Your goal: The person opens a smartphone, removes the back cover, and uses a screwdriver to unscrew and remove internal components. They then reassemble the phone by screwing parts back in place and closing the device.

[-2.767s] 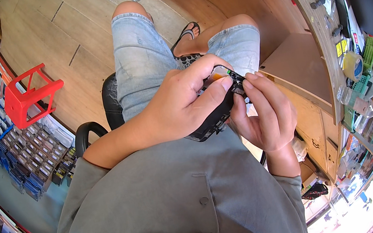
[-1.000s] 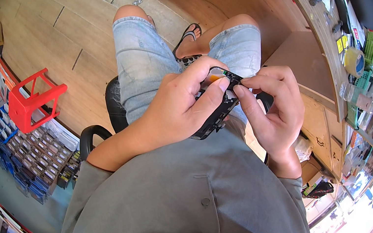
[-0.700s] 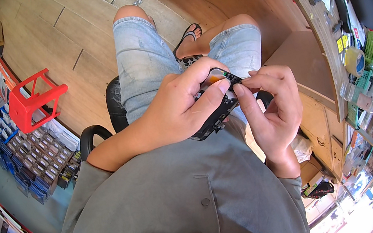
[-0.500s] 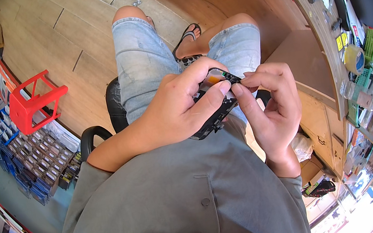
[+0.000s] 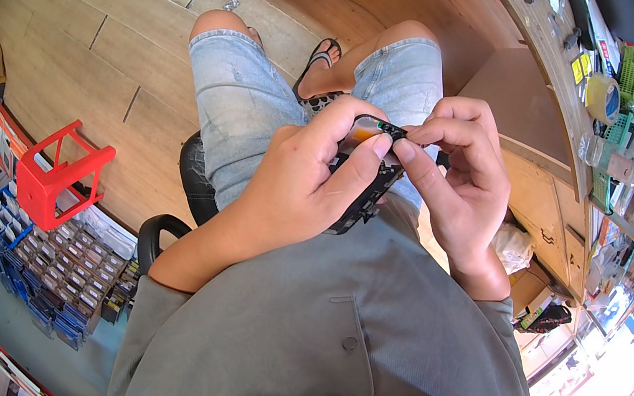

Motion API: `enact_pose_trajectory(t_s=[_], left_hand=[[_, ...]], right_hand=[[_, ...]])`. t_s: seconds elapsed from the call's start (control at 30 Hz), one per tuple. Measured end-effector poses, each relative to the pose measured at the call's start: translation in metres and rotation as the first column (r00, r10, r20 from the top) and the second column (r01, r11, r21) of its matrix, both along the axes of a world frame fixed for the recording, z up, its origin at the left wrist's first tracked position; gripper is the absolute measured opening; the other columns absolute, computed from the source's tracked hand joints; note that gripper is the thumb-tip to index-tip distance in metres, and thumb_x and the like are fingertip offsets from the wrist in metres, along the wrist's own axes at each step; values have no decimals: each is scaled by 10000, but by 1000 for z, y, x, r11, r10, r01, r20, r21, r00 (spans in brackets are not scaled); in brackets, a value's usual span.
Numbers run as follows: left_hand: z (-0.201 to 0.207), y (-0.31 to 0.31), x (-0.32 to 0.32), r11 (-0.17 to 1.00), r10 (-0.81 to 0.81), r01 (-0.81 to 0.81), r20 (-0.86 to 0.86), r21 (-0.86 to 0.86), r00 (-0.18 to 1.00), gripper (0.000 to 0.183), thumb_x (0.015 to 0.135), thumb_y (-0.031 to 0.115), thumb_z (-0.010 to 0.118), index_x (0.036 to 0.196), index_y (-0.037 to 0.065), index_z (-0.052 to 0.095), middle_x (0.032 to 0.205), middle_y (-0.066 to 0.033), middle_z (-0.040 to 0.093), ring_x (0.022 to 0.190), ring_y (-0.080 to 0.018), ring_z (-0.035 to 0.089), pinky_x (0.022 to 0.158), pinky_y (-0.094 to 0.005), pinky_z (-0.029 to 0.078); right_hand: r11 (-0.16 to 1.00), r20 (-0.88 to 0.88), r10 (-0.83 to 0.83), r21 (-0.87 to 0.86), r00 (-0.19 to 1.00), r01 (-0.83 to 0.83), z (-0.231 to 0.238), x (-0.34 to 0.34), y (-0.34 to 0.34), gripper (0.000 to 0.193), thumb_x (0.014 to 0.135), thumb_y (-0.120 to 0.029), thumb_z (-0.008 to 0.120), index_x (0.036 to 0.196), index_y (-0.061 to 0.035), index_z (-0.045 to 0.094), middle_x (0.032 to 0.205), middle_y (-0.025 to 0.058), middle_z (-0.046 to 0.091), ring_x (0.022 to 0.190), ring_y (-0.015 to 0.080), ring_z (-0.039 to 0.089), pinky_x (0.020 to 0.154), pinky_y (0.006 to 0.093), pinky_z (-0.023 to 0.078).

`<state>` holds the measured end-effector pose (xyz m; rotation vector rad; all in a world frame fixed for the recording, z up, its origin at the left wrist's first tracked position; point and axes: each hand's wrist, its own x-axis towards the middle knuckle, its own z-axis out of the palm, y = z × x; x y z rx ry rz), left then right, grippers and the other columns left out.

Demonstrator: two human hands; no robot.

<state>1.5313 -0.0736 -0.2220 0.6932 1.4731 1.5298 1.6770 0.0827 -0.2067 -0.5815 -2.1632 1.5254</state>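
Observation:
Above my lap, an opened-up black phone [image 5: 368,196] is tilted in my left hand [image 5: 298,177], whose thumb lies across its inner side while the fingers go round behind. Part of its inside shows near the top corner, with a silvery area and an orange patch; the hand covers much of the rest. At that upper right corner is my right hand [image 5: 465,165], with thumb and forefinger closed in a pinch against the edge. Whatever lies between those two fingertips is too small to make out. The other right fingers are curled.
On the left, a red plastic stool [image 5: 47,182] rests upside down near rows of small boxed parts [image 5: 78,261] on a glass counter. To the right runs a wooden workbench [image 5: 507,3] with tape [image 5: 602,101], green baskets [image 5: 630,77] and tools. A black chair armrest [image 5: 158,234] is beside my left elbow.
My right hand has shifted slightly, its fingers curling a little closer at the phone's corner. The left hand and the phone have stayed nearly still.

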Motion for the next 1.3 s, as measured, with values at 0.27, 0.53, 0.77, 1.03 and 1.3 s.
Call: enact_pose_trajectory(t_s=[0.27, 0.53, 0.77, 1.03, 1.3], left_hand=[[-5, -2, -2, 999, -25, 22, -69, -43, 997, 219, 1143, 203, 691, 1256, 21, 641, 803, -89, 747, 634, -104, 674, 570, -292, 484], [-1, -3, -7, 997, -74, 72, -55, -38, 996, 216, 1177, 142, 625, 1313, -26, 623, 949, -73, 795, 828, -126, 800, 705, -283, 632], [-5, -2, -4, 1000, -22, 23, -131, 3, 991, 207, 1155, 164, 662, 1289, 9, 630, 876, -92, 794, 770, -158, 800, 651, -295, 580], [-2, -3, -5, 997, -46, 57, -220, 42, 974, 189, 1155, 107, 644, 1304, -9, 640, 924, -83, 814, 836, -130, 821, 722, -265, 617], [-3, -3, -4, 997, -37, 52, -243, 56, 969, 189, 1145, 86, 649, 1309, -7, 638, 910, -93, 824, 843, -138, 831, 730, -261, 618]], right_hand=[[949, 6, 4, -316, 1000, -2, 1, -2, 0, 262, 924, 83, 869, 1141, -8, 752, 1239, 82, 618, 1089, 167, 650, 963, 317, 536], [1000, -29, 18, -15, 999, -18, -3, -4, 1, 217, 916, 81, 866, 1103, 7, 786, 1203, 111, 658, 1046, 189, 673, 931, 326, 546], [1000, -42, 10, -20, 999, -11, -8, -3, 0, 249, 915, 94, 850, 1129, 7, 757, 1225, 125, 654, 1065, 186, 673, 931, 320, 547], [874, -46, -5, -485, 999, -18, -4, -4, -1, 282, 988, 154, 740, 1238, 33, 692, 1337, 119, 602, 1179, 171, 669, 1036, 326, 586], [824, -119, 29, -559, 992, -91, -10, -1, -2, 233, 1023, 152, 711, 1232, 51, 692, 1330, 116, 607, 1183, 178, 670, 990, 330, 589]])
